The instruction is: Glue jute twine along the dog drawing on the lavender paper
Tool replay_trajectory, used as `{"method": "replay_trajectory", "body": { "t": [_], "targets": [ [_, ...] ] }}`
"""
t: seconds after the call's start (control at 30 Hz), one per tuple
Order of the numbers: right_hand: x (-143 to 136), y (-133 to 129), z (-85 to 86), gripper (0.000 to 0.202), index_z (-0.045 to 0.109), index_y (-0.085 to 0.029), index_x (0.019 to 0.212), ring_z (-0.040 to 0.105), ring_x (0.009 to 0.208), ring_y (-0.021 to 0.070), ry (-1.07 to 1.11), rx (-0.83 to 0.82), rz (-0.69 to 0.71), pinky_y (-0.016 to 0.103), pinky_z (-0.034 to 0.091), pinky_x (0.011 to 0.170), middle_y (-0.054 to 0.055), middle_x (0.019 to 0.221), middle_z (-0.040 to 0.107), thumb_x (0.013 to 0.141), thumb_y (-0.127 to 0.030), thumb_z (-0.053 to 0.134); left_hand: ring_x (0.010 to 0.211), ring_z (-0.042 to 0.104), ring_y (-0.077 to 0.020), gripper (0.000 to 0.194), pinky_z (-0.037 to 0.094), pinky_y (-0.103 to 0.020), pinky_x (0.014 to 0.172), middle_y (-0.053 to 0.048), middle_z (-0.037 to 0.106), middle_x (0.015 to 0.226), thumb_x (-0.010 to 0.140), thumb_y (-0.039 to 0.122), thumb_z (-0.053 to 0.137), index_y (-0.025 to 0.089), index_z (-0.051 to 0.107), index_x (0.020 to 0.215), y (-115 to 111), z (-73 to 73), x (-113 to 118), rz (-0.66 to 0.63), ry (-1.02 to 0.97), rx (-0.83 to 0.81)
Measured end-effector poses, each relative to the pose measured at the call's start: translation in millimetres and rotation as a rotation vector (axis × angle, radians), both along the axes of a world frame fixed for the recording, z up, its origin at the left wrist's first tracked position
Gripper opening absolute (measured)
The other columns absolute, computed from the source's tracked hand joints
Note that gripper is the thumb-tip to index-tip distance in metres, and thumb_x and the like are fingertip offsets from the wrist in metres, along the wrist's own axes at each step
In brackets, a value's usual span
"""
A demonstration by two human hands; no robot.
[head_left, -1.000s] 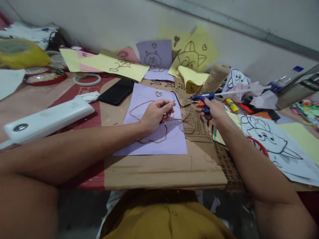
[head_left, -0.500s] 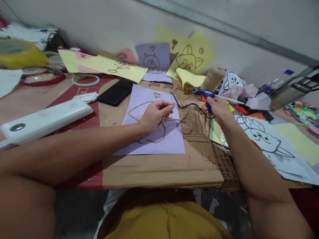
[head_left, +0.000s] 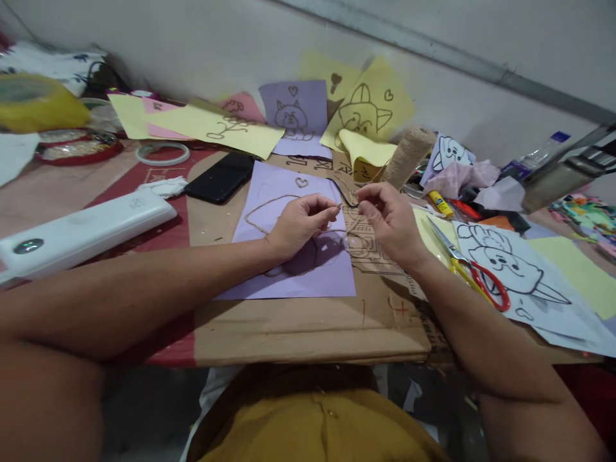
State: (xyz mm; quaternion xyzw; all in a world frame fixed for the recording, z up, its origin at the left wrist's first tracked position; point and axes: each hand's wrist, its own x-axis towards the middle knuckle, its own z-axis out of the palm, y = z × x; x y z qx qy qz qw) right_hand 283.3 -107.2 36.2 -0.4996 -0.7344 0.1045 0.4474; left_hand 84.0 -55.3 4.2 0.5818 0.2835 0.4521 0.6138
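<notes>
My left hand (head_left: 301, 224) rests over the purple sheet (head_left: 317, 282), thumb and forefinger pinched on a piece of brown twine (head_left: 260, 224) whose tip pokes out. The twine follows drawn curves on that sheet, with a small twine heart (head_left: 301, 183) above. Just right of the sheet, my right hand (head_left: 392, 221) is raised, its fingertips drawn together beside a black cord (head_left: 342, 192). Whatever they pinch is too small to make out. A glue gun is not visible now.
Red-and-yellow scissors (head_left: 474, 273) lie at right by a cartoon drawing (head_left: 514, 266). A twine roll (head_left: 409, 157) and a glue stick (head_left: 440, 203) sit behind my right hand. Leftward are a black phone (head_left: 221, 176), a white device (head_left: 91, 234) and a tape ring (head_left: 162, 154).
My right hand no longer holds the blue glue gun, and has come left and nearer my left hand. The scissors have come into view. My left hand stays almost in place.
</notes>
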Motion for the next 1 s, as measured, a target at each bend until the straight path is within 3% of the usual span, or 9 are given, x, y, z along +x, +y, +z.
{"method": "replay_trajectory", "body": {
  "t": [0.1, 0.23, 0.33, 0.43, 0.7, 0.83, 1.0],
  "targets": [
    [-13.4, -4.2, -6.5, 0.023, 0.063, -0.022, 0.113, 0.062, 0.089, 0.0170, -0.024, 0.081, 0.084, 0.033, 0.053, 0.081, 0.007, 0.108, 0.066, 0.100, -0.041, 0.061, 0.053, 0.043, -0.0061, 0.033, 0.033, -0.021, 0.048, 0.003, 0.058, 0.065, 0.078, 0.044, 0.083, 0.014, 0.070, 0.086, -1.0, 1.5, -0.9, -0.017, 0.046, 0.032],
    [-15.4, -2.5, -10.9, 0.018, 0.063, -0.022, 0.111, 0.061, 0.085, 0.0166, -0.077, 0.151, 0.060, 0.033, 0.051, 0.078, 0.006, 0.105, 0.067, 0.100, -0.037, 0.062, 0.055, 0.043, -0.0071, 0.036, 0.034, -0.022, 0.050, 0.003, 0.057, 0.065, 0.078, 0.047, 0.083, 0.014, 0.070, 0.086, -3.0, 2.1, -2.2, -0.043, 0.095, 0.079],
    [-15.0, -2.5, -10.0, 0.009, 0.064, -0.021, 0.101, 0.060, 0.084, 0.0165, -0.145, 0.184, 0.051, 0.032, 0.049, 0.077, 0.004, 0.096, 0.067, 0.101, -0.030, 0.061, 0.056, 0.044, -0.0072, 0.038, 0.035, -0.022, 0.051, 0.003, 0.058, 0.066, 0.079, 0.048, 0.084, 0.013, 0.072, 0.088, -4.6, 1.7, -3.3, -0.067, 0.126, 0.122],
    [-15.2, -3.5, -9.4, 0.013, 0.061, -0.022, 0.090, 0.059, 0.081, 0.0165, -0.189, 0.201, 0.013, 0.032, 0.046, 0.076, 0.002, 0.087, 0.065, 0.101, -0.028, 0.059, 0.057, 0.045, -0.0073, 0.035, 0.035, -0.021, 0.052, 0.003, 0.058, 0.066, 0.083, 0.046, 0.081, 0.013, 0.073, 0.092, -5.3, 0.6, -4.4, -0.080, 0.148, 0.170],
    [-14.8, -2.6, -11.3, 0.030, 0.042, -0.024, 0.080, 0.048, 0.075, 0.0160, -0.245, 0.191, -0.027, 0.031, 0.038, 0.072, 0.001, 0.079, 0.051, 0.107, -0.037, 0.042, 0.056, 0.046, -0.0074, 0.030, 0.037, -0.021, 0.054, 0.003, 0.058, 0.063, 0.091, 0.043, 0.072, 0.014, 0.072, 0.087, -7.9, 1.5, -4.0, -0.122, 0.187, 0.278],
    [-14.5, -3.4, -8.9, 0.040, 0.034, -0.024, 0.073, 0.043, 0.068, 0.0145, -0.247, 0.179, -0.009, 0.031, 0.034, 0.069, -0.001, 0.071, 0.045, 0.108, -0.042, 0.042, 0.061, 0.050, -0.0081, 0.032, 0.039, -0.020, 0.057, 0.002, 0.060, 0.067, 0.093, 0.044, 0.070, 0.014, 0.072, 0.084, -8.9, 2.2, -4.6, -0.139, 0.198, 0.331],
    [-14.2, -3.3, -8.5, 0.038, 0.041, -0.024, 0.078, 0.043, 0.071, 0.0155, -0.211, 0.175, 0.017, 0.032, 0.034, 0.068, 0.000, 0.075, 0.046, 0.108, -0.047, 0.041, 0.064, 0.054, -0.0096, 0.029, 0.044, -0.022, 0.062, 0.000, 0.066, 0.072, 0.089, 0.043, 0.074, 0.014, 0.072, 0.087, -9.5, 1.4, -5.1, -0.147, 0.166, 0.294]
  ]
}}
